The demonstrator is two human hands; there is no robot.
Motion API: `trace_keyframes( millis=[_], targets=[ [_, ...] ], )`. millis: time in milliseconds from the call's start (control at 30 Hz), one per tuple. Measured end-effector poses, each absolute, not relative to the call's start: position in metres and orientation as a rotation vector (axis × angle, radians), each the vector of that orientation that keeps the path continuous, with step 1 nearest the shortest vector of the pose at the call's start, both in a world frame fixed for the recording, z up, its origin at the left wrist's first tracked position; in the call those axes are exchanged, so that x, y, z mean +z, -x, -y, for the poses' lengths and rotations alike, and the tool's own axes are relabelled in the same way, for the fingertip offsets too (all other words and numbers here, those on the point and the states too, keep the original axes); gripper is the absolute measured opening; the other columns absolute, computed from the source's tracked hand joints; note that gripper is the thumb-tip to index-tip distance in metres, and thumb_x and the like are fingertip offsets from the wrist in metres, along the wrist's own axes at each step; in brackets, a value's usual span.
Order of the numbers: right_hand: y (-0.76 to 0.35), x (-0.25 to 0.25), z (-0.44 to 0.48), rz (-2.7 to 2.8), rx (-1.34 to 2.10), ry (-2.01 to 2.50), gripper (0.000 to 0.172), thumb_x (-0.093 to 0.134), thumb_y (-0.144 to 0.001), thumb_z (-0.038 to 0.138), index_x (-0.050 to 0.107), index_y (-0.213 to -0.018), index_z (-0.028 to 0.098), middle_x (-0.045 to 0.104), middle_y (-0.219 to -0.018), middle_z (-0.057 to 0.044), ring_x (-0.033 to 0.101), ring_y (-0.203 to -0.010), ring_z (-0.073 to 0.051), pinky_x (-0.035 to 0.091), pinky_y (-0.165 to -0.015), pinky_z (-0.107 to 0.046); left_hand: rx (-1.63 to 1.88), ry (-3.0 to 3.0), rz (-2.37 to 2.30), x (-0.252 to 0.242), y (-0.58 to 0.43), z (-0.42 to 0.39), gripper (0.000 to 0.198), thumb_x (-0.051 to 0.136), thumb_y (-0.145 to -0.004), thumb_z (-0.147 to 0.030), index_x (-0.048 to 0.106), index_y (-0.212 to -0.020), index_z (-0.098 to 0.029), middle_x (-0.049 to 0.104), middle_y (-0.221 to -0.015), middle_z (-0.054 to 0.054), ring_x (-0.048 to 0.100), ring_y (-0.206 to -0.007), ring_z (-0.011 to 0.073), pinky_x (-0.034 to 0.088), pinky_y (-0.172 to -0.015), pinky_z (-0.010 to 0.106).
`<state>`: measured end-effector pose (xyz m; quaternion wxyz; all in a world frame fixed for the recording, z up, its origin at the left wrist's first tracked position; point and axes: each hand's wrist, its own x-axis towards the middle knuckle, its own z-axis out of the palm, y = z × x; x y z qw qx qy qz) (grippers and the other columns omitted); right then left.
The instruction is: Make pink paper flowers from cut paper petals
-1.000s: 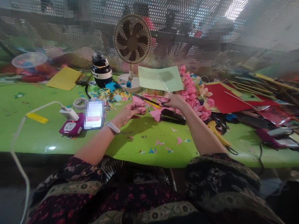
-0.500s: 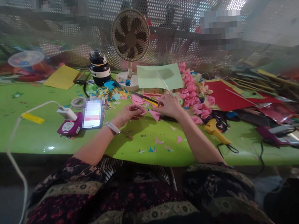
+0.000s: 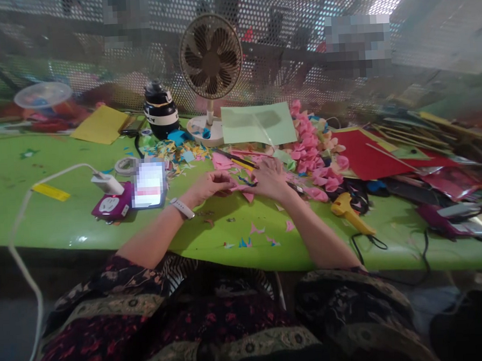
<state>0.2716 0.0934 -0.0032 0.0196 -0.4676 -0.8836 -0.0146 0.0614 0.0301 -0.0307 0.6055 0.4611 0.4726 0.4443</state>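
Observation:
My left hand (image 3: 209,184) and my right hand (image 3: 270,180) meet over the green table (image 3: 57,222), fingers curled around a small pink paper piece (image 3: 241,188). A black tool (image 3: 296,188) lies partly under my right wrist. A yellow-and-black pen-like tool (image 3: 240,161) lies just beyond my hands. Pink paper flowers (image 3: 314,149) are heaped to the right. A pale green sheet (image 3: 258,124) stands behind them.
A small desk fan (image 3: 210,58), a black jar (image 3: 160,116), a phone (image 3: 148,184) on a purple power strip (image 3: 109,206), tape roll (image 3: 125,166), yellow glue gun (image 3: 351,212), red paper sheets (image 3: 364,155) and paper scraps (image 3: 252,235) surround the hands.
My right hand came back from near the green sheet to the table centre and joined my left hand on the pink paper; the black tool now lies under its wrist.

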Motion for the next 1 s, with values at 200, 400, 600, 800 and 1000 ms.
trace_keyframes(
  millis=[200,400,600,800,1000],
  targets=[
    [-0.269,-0.01,-0.089,2.823,0.007,1.416,0.043,0.065,-0.091,0.061,0.076,-0.098,0.019,0.059,-0.142,-0.018,0.025,-0.151,-0.047,-0.004,-0.121,-0.075,0.914,-1.13,-1.076,-0.031,-0.059,-0.028,0.019,0.088,-0.075,-0.024,0.076,-0.088,-0.017,0.079,-0.089,0.006,0.07,-0.072,0.012,0.057,-0.072,0.028],
    [-0.271,-0.009,-0.091,2.8,0.061,1.36,0.03,0.071,-0.09,0.05,0.074,-0.088,0.02,0.067,-0.126,-0.017,0.037,-0.145,-0.044,0.004,-0.12,-0.078,0.859,-1.189,-1.039,-0.033,-0.057,-0.029,0.021,0.09,-0.072,-0.029,0.078,-0.085,-0.017,0.078,-0.081,0.005,0.069,-0.069,0.0116,0.056,-0.066,0.024],
    [-0.273,-0.01,-0.089,2.749,0.184,1.233,0.023,0.07,-0.091,0.042,0.067,-0.079,0.023,0.071,-0.112,-0.011,0.047,-0.134,-0.039,0.02,-0.117,-0.072,0.887,-1.213,-1.044,-0.035,-0.058,-0.03,0.024,0.092,-0.068,-0.031,0.078,-0.081,-0.016,0.077,-0.078,0.006,0.067,-0.065,0.0114,0.054,-0.063,0.023],
    [-0.27,0.002,-0.087,2.609,0.294,1.201,0.021,0.071,-0.089,0.036,0.065,-0.076,0.021,0.073,-0.107,-0.01,0.058,-0.12,-0.034,0.036,-0.109,-0.058,0.939,-1.206,-1.05,-0.036,-0.058,-0.03,0.027,0.092,-0.066,-0.031,0.077,-0.082,-0.016,0.08,-0.086,0.007,0.069,-0.071,0.0123,0.055,-0.068,0.024],
    [-0.264,0.007,-0.082,2.301,0.558,1.126,0.016,0.071,-0.089,0.034,0.065,-0.083,0.02,0.074,-0.09,-0.007,0.066,-0.083,-0.022,0.049,-0.08,-0.036,1.011,-1.188,-0.983,-0.038,-0.062,-0.029,0.024,0.09,-0.068,-0.025,0.077,-0.085,-0.015,0.08,-0.09,0.007,0.072,-0.083,0.0138,0.056,-0.088,0.032]
  ],
)
